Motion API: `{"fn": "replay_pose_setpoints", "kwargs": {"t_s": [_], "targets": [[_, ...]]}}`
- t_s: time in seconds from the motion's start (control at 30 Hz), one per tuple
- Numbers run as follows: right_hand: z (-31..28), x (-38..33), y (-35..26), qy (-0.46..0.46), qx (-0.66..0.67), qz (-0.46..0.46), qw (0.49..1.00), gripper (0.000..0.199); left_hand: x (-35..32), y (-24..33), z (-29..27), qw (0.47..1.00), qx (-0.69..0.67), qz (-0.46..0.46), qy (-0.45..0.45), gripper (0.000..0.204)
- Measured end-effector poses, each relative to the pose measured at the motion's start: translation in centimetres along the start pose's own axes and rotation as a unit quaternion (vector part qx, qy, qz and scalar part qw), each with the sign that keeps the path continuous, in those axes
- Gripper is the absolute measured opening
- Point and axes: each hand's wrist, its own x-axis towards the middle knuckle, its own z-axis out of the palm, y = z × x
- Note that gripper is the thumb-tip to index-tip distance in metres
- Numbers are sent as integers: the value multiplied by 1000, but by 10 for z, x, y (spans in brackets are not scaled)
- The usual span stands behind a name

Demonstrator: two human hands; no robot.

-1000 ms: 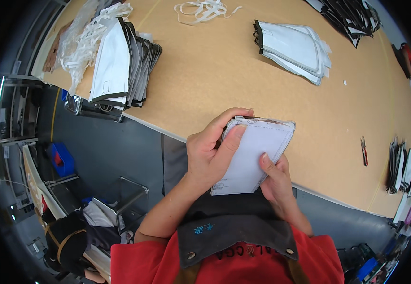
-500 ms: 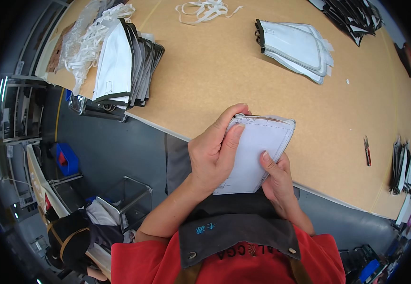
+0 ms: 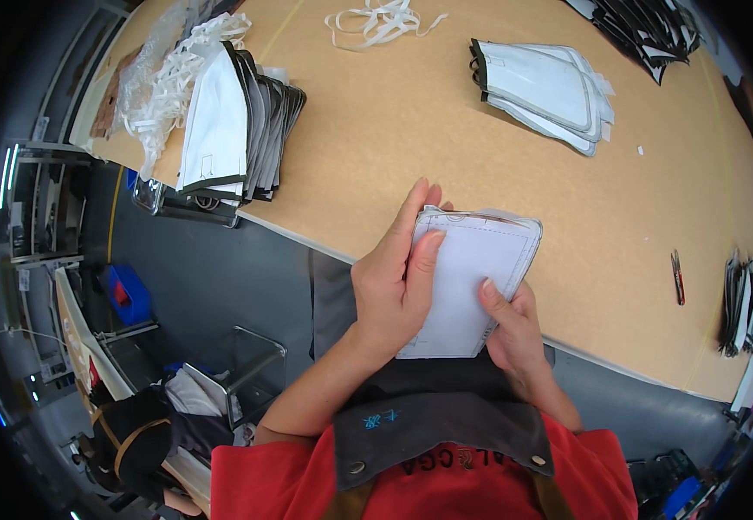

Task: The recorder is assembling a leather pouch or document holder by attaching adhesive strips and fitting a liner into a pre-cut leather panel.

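Observation:
I hold a flat white fabric piece [image 3: 473,273] with a stitched outline and rounded corners over the near edge of the tan worktable [image 3: 411,130]. My left hand [image 3: 391,282] grips its left side, fingers stretched along the edge and thumb on top. My right hand [image 3: 512,328] holds its lower right corner, thumb pressed on the face. The piece lies tilted, its top end toward the table.
A stack of white and black fabric pieces [image 3: 238,121] stands at the table's left end beside a tangle of white straps [image 3: 164,87]. A second stack of white pieces [image 3: 545,91] and loose white cords [image 3: 376,22] lie farther back. Small red snips [image 3: 678,276] lie to the right.
Both hands and the white piece have shifted slightly toward the table; the grip is unchanged.

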Motion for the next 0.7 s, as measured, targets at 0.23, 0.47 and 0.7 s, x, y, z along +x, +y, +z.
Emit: {"fn": "replay_pose_setpoints", "kwargs": {"t_s": [0.23, 0.47, 0.7], "targets": [[-1, -1, -8, -22, 18, 12, 1000, 41, 5, 17, -5, 968, -212, -133, -23, 27], [-1, -2, -9, -31, 38, 8, 999, 43, 2, 16, -1, 971, -221, -93, -16, 25], [-1, -5, -6, -19, 32, 9, 999, 42, 0, 17, -2, 986, -143, -88, -21, 27]]}}
